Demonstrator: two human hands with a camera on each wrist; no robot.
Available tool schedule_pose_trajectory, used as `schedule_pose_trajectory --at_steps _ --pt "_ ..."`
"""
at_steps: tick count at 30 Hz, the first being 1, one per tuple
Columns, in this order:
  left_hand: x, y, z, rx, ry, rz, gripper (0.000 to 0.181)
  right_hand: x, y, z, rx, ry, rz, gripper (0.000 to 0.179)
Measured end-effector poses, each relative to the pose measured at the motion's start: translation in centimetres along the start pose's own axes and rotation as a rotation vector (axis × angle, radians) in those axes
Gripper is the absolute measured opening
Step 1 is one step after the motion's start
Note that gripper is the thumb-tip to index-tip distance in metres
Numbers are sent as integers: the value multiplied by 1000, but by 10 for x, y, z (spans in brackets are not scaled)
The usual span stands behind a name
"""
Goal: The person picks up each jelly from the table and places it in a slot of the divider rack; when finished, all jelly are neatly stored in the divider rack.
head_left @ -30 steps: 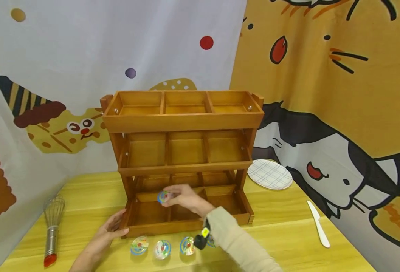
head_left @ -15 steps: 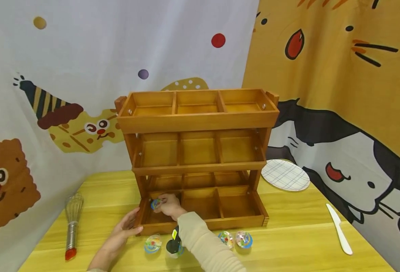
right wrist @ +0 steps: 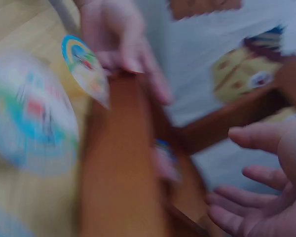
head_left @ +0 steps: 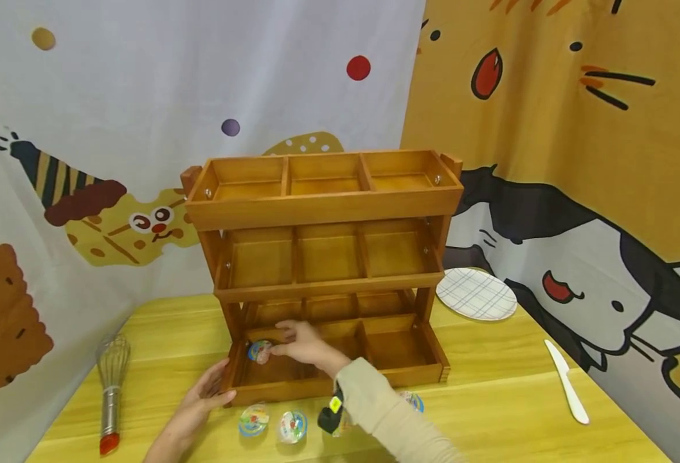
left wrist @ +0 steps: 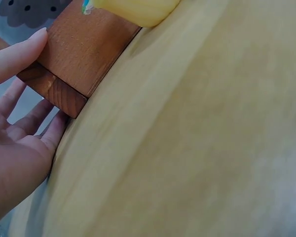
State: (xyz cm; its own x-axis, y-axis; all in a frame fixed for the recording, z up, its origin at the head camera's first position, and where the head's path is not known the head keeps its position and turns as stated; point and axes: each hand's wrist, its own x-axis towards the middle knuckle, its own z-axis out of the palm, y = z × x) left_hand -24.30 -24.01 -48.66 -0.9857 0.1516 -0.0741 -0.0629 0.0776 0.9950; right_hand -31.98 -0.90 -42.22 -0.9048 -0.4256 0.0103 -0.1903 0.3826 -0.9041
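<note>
A three-tier wooden shelf stands on the table, its tiers split into compartments. In the bottom tier's left compartment lies a small jelly cup with a blue-edged printed lid. My right hand is just right of this cup; the right wrist view shows that hand with fingers spread and nothing held. My left hand holds the shelf's lower left front corner, thumb on the front board and fingers along the side. More jelly cups lie before the shelf, some partly hidden by the right forearm.
A whisk with a red handle end lies at the left. To the right are a white checked plate and a white plastic knife. Cartoon-printed curtains hang close behind and to the right.
My right hand has carried the jelly cup left into the bottom left compartment, let it go and drawn slightly right. My left hand stays on the shelf corner.
</note>
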Motion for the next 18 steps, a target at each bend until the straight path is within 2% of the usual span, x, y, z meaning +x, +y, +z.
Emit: schedule_pose_trajectory --at_steps 3,6,9,13,18 --pt "1 0 1 -4 -13 11 72 -22 2 -47 -5 -45 -76 47" --pt "0 -3 0 -2 -3 -6 71 -52 12 -92 35 -75 -97 43" --pt "0 -6 -1 0 10 -27 71 -84 28 -129 100 -99 -97 45" --pt "0 -8 0 -12 14 -36 72 -125 53 -159 169 -114 -99 44" --pt "4 -8 -1 -2 17 -32 71 -160 79 -174 186 -116 -70 44"
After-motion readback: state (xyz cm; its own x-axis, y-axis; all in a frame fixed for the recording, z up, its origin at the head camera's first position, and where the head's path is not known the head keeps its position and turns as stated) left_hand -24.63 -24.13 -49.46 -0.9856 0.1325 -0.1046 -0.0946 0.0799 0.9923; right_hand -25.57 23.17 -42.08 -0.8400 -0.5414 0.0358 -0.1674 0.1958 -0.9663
